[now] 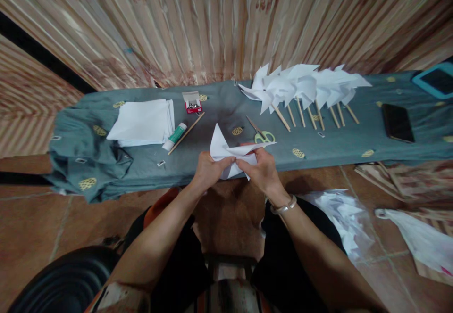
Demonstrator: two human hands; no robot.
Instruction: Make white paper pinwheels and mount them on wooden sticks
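Observation:
A white paper pinwheel (221, 148), its corners bent in toward the middle, is held at the front edge of the cloth-covered table. My left hand (210, 169) grips its left side, with the thumb pressed near the centre. On the other side my right hand (262, 167) pinches the paper, its thumb meeting the left thumb. The fingers beneath the paper are hidden. Just beyond the right hand lie scissors (264, 136) with light green handles. A wooden stick (186, 133), a green and white glue tube (174, 136) and a small red box of metal pins (192, 105) lie to the left.
Several finished pinwheels (304, 86) on sticks lie in a row at the back right. A stack of white paper (141, 122) rests at left. A dark phone (398, 123) and a blue-framed device (435, 80) sit at right. On the floor is a plastic bag of paper pieces (345, 221).

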